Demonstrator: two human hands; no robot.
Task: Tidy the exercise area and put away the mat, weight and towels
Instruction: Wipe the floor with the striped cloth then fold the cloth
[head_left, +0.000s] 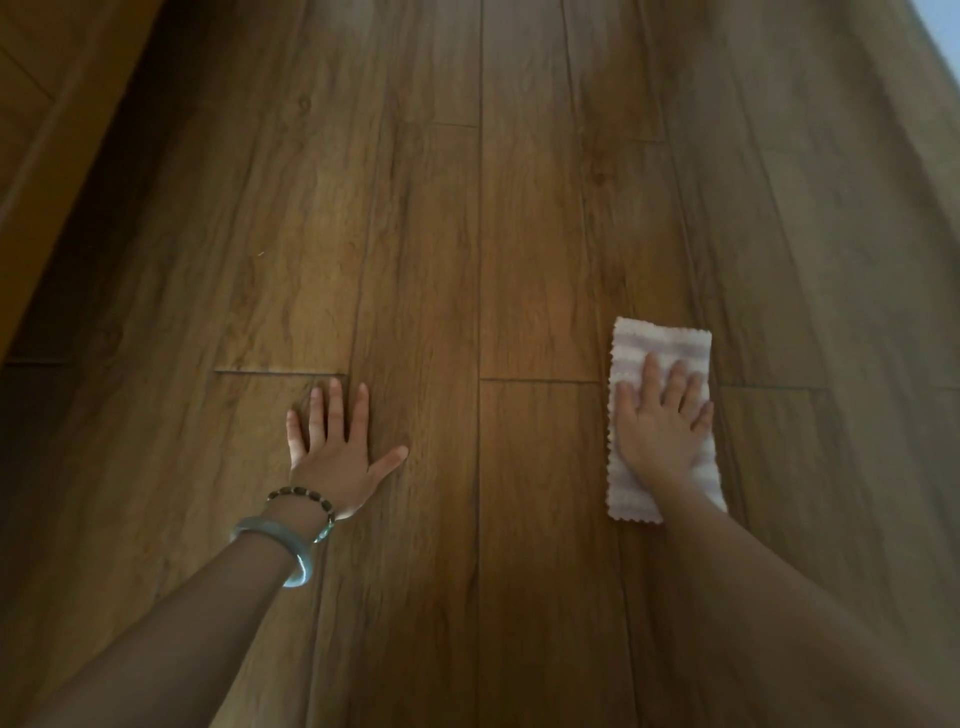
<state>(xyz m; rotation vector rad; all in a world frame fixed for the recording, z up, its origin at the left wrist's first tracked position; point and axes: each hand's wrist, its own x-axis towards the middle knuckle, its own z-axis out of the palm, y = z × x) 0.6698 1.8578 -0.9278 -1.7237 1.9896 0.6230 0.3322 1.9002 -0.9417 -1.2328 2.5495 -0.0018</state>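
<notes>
A small folded towel (655, 347) with pale purple and white stripes and a wavy edge lies flat on the wooden floor (519, 234) at the right. My right hand (658, 423) presses flat on top of it, fingers spread, covering its middle. My left hand (336, 447) rests flat on the bare floor to the left, fingers spread, holding nothing. Its wrist carries a bead bracelet and a pale green bangle. No mat or weight is in view.
Brown wood planks run away from me across the whole view. A lighter wooden panel or piece of furniture (47, 130) slants along the far left edge. A sliver of pale blue (943, 36) shows at the top right corner.
</notes>
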